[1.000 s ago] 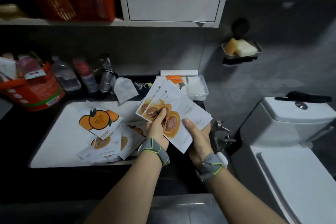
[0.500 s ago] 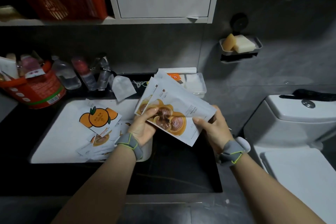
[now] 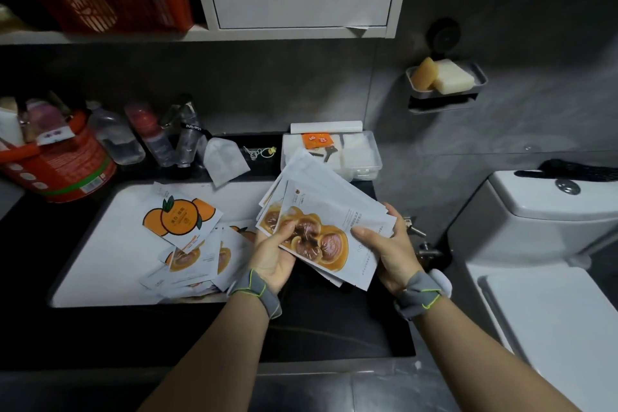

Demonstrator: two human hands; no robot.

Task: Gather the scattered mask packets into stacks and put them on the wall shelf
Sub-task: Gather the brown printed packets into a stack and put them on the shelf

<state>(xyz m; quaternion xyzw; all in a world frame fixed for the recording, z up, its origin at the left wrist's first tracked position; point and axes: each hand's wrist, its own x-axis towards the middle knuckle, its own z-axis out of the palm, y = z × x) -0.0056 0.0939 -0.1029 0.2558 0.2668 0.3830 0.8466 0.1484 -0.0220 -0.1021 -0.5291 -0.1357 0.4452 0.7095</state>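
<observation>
Both hands now hold the fanned stack of mask packets (image 3: 334,227) farther right, over the black counter (image 3: 334,328). Left hand (image 3: 272,254) pinches its lower-left edge and right hand (image 3: 388,244) grips its right edge. Loose packets (image 3: 187,244) lie left of the left hand, in the sink (image 3: 110,254).

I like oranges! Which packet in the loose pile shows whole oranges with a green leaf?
The topmost packet, at the far-left end of the pile; every other packet there is partly covered, its picture cut off.
</observation>
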